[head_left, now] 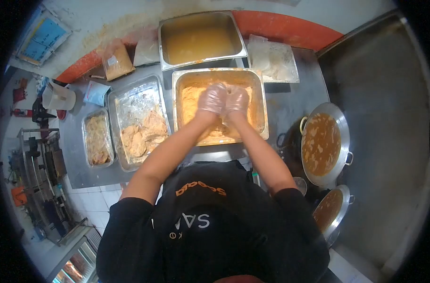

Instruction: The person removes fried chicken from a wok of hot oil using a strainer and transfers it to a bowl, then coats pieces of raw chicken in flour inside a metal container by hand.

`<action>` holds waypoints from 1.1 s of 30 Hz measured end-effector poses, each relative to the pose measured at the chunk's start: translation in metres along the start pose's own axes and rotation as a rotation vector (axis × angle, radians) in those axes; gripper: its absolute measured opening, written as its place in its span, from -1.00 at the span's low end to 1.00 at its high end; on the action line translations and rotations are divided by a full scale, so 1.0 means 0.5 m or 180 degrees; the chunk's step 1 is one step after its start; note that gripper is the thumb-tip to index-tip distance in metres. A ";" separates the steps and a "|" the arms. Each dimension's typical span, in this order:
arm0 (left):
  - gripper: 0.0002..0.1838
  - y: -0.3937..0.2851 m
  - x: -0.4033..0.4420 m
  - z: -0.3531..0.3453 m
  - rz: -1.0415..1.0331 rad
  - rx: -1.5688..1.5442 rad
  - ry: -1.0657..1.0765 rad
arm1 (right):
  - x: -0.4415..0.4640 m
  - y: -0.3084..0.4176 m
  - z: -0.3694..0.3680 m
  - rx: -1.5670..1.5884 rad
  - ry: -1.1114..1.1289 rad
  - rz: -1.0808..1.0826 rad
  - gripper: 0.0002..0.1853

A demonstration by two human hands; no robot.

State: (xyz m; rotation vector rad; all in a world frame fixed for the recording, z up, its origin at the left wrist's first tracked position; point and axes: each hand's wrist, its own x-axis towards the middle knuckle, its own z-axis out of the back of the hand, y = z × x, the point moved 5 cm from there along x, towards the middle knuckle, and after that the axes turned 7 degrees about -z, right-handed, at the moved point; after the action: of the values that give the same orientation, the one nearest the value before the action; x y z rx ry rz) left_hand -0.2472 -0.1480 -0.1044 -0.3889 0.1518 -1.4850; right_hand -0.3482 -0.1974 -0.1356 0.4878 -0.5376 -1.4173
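Both of my hands wear clear plastic gloves and are inside a deep metal pan point(264, 111) of orange-tinted flour point(189, 101). My left hand point(212, 99) and my right hand point(237, 100) are side by side, nearly touching, over the middle of the flour. Their fingers curl inward and downward, closed. Whatever lies between or under them is hidden. To the left, a clear tray point(126, 92) holds several flour-coated pieces point(141, 134) that look like breaded chicken.
Behind the pan stands a metal pan of cloudy yellowish liquid point(200, 40). A smaller container point(98, 137) sits at the left, with a bag of brown powder point(118, 61) farther back. At the right, two woks point(322, 144) point(330, 210) hold brown oil, with pieces floating in the farther one.
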 end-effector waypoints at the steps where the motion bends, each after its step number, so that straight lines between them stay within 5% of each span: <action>1: -0.83 0.002 -0.002 -0.013 0.0201 -0.0220 0.0001 | -0.007 0.010 0.007 0.0160 -0.0070 -0.0078 -0.92; 6: -0.84 0.051 -0.007 0.020 0.0151 -0.0100 -0.0110 | 0.047 -0.100 -0.071 0.1339 0.0743 -0.0553 -0.85; 8: -0.84 0.000 -0.020 -0.008 -0.0341 -0.0061 -0.0098 | -0.015 0.027 0.016 0.0039 0.0342 -0.0029 -0.80; 12: -0.82 0.066 -0.016 0.001 0.0086 -0.0149 0.0004 | 0.030 -0.058 0.012 -0.0071 0.0437 -0.0228 -0.72; 13: -0.82 0.077 -0.024 0.000 0.0092 -0.0155 0.0028 | 0.056 -0.091 -0.016 0.0274 0.1243 -0.1492 -0.67; 14: -0.83 0.087 -0.027 0.001 0.0083 -0.0112 0.0017 | 0.049 -0.101 -0.017 0.0266 0.1251 -0.1497 -0.67; 16: -0.84 0.097 -0.025 0.013 0.0070 -0.0015 -0.0029 | 0.028 -0.009 0.041 -0.1416 0.1051 -0.0032 -0.67; 17: -0.83 0.092 -0.031 0.017 0.0075 -0.0014 0.0011 | 0.030 -0.027 0.018 -0.1417 0.1060 -0.0027 -0.67; 20: -0.80 0.092 -0.037 0.009 -0.0091 0.0051 -0.0176 | 0.041 -0.077 -0.017 -0.0665 0.0762 -0.0217 -0.74; 26: -0.79 0.083 -0.034 0.029 0.0331 -0.0374 -0.0155 | 0.017 -0.020 0.009 0.1015 0.1408 -0.1265 -0.88; 28: -0.87 0.002 -0.017 0.028 0.0340 -0.0375 -0.0056 | -0.025 0.075 0.020 -0.0070 -0.0100 0.0568 -0.93; 30: -0.86 0.037 -0.019 0.038 0.0202 -0.0287 -0.0145 | -0.013 0.071 0.040 0.0670 -0.0525 0.0778 -0.91; 32: -0.85 0.069 -0.017 0.042 0.0310 -0.0321 -0.0164 | 0.001 0.040 0.030 0.1295 0.1103 -0.0865 -0.93; 33: -0.85 0.075 -0.021 0.044 0.0445 -0.0365 -0.0168 | -0.004 0.052 0.046 0.0925 0.1369 -0.1087 -0.79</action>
State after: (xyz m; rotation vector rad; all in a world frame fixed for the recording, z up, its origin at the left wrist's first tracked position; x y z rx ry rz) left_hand -0.2056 -0.1326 -0.0985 -0.4997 0.2185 -1.3306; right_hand -0.3420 -0.1931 -0.1014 1.1309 -0.3176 -1.5022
